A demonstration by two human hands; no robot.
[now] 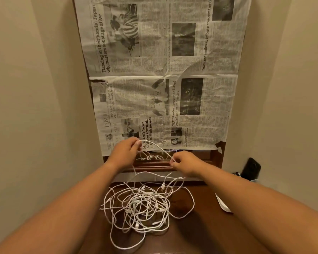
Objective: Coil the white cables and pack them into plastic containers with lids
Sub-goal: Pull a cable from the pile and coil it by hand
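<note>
A tangled heap of white cables [145, 206] lies on the dark brown wooden surface [206, 226] in front of me. One white cable [156, 146] arcs up out of the heap between my hands. My left hand [126, 151] pinches one end of that arc with curled fingers. My right hand [184, 162] pinches the same cable further along, to the right and a little lower. Both hands are raised above the far edge of the heap. No plastic containers or lids are in view.
Newspaper sheets [163, 79] cover the upright wooden panel behind the surface. Beige walls close in on both sides. A black object [251, 167] leans in the right corner, and a white flat item [223, 203] lies at the surface's right edge.
</note>
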